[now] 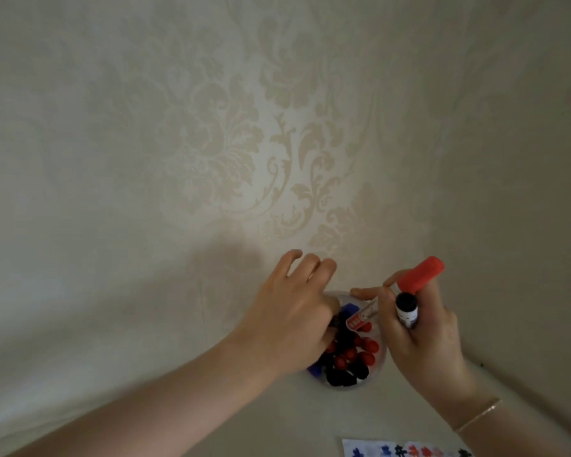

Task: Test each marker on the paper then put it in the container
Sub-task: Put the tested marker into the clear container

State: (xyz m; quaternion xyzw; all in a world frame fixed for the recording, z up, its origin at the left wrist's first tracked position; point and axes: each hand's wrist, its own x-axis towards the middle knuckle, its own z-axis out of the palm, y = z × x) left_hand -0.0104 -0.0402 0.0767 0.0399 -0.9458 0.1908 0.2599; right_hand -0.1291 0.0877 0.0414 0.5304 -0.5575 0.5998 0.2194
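- Reaching into the container (381, 366), left hand (290, 321) is seen w/ thumb and index pinched on a red-labelled marker (360, 319); other fingers splayed above the rim.
- Right hand (422, 338) is clenched round a black-ended marker (406, 310), red cap (421, 273) pinched at fingertips.
- Paper (406, 450) w/ test marks is seen at btm edge.

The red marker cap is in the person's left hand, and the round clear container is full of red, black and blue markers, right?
Not quite. The head view shows the red marker cap in the right hand, pinched at the fingertips, along with a white marker with a black end. The left hand reaches into the round clear container. The rest is right: red, black and blue markers fill it.
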